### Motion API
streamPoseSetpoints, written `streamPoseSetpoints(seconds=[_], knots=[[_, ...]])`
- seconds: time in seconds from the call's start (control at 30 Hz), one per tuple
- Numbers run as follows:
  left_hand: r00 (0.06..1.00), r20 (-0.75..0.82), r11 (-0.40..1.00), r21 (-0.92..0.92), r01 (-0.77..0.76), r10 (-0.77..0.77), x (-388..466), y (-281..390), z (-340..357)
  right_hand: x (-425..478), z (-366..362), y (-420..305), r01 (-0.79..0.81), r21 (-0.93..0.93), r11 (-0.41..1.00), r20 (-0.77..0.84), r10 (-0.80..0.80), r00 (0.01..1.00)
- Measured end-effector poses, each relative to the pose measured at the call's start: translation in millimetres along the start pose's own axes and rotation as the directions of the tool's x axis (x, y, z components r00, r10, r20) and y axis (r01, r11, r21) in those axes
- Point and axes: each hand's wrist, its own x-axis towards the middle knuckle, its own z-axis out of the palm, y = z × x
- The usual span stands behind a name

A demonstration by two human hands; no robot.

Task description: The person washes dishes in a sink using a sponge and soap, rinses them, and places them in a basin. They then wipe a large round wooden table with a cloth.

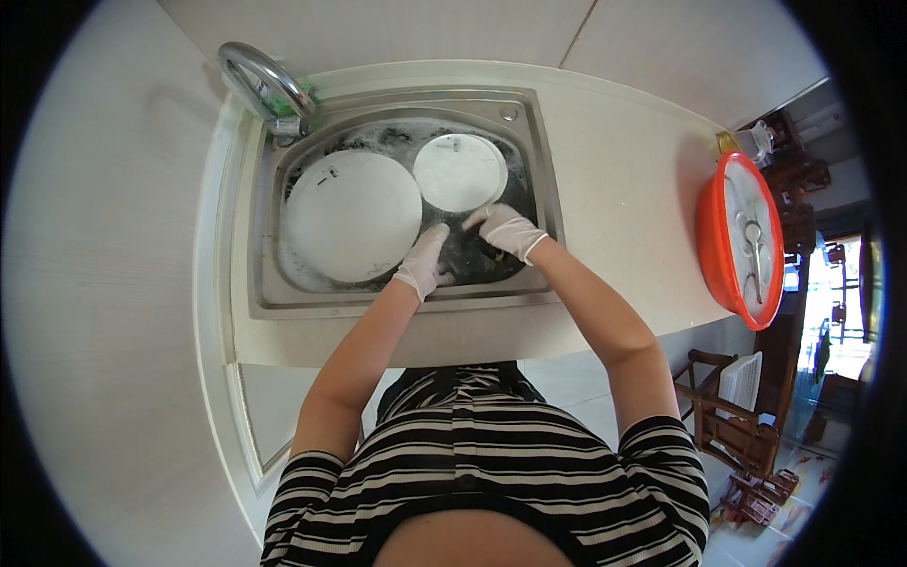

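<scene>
A stainless steel sink [542, 163] holds dark, sudsy water. In its left part lies a large round white lid or plate [354, 216]. Smaller round white plates [457, 173], overlapping, lie at the upper right of the basin. My left hand [427, 261], in a thin white glove, is low over the water beside the large round piece, fingers partly spread; whether it holds anything is unclear. My right hand [504, 228], gloved too, reaches in from the right just below the smaller plates, its fingers bent. A dark item, hard to make out, shows under its palm.
A chrome faucet [266, 78] curves over the sink's back left corner, with a green item behind it. On the counter [616, 212] at the far right stands a red plastic basin [716, 241] with white dishes and a spoon [755, 255]. Wooden chairs [737, 425] stand beyond the counter.
</scene>
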Motion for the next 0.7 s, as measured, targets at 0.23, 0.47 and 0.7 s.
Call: streamPoseSetpoints(seconds=[0.23,0.47,0.7], knots=[[0.875,0.448,0.811,-0.572,0.125,0.182,-2.5,5.9,38.8,-61.2,-30.7,-98.9,0.599,0.236,0.765,-0.323,-0.520,0.791],[0.683,0.526,0.739,-0.673,-0.029,0.506,-7.0,14.8,44.7,-22.9,42.7,-39.9,0.626,-0.021,0.779,-0.634,-0.495,0.594],[0.949,0.162,0.917,-0.343,-0.204,0.272,-15.9,-1.6,5.1,0.9,11.8,23.1,0.135,-0.611,0.780,-0.197,-0.315,0.928]])
